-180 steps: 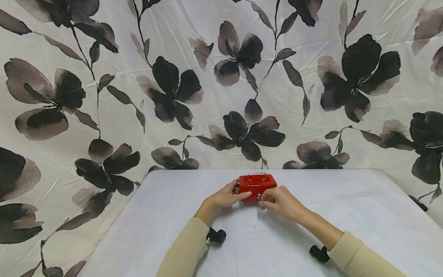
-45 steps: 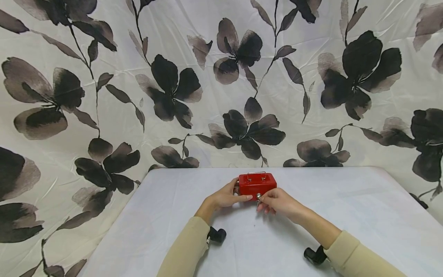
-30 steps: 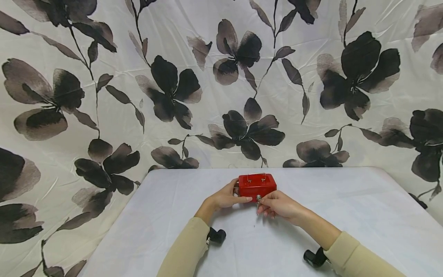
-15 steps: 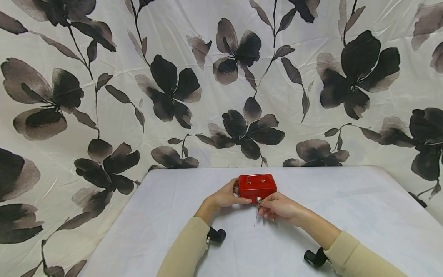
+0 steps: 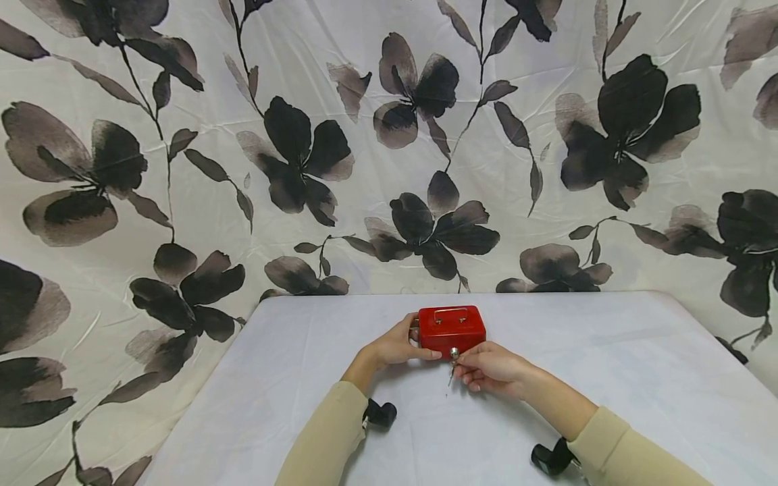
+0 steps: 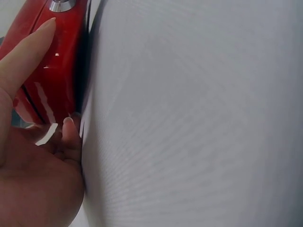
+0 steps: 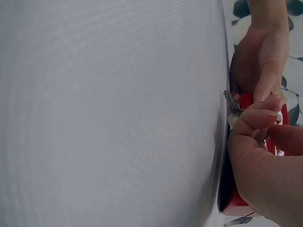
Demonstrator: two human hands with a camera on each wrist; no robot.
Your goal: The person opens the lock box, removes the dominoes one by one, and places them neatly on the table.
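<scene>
A small red cash box [image 5: 450,332] stands on the white-covered table, a thin metal handle [image 5: 450,316] on its lid. My left hand [image 5: 396,343] grips the box's left end; in the left wrist view its thumb [image 6: 33,52] presses the front face beside the round silver lock [image 6: 61,4]. At that lock, low on the front, my right hand [image 5: 491,370] pinches a key between thumb and fingertips. A loose key [image 5: 451,375] hangs below the fingers and shows again as a metal key [image 7: 230,100] in the right wrist view. The pinched key's bow is mostly hidden.
White cloth covers the table [image 5: 304,337] all round the box. Behind it hangs a floral curtain [image 5: 523,88]. A black wrist camera [image 5: 381,413] is on the left wrist, another black camera [image 5: 552,459] on the right.
The box front has come slightly nearer and more of its lid shows; the handle looks lower. My right hand has moved down a little with the lock. The left hand keeps its hold.
</scene>
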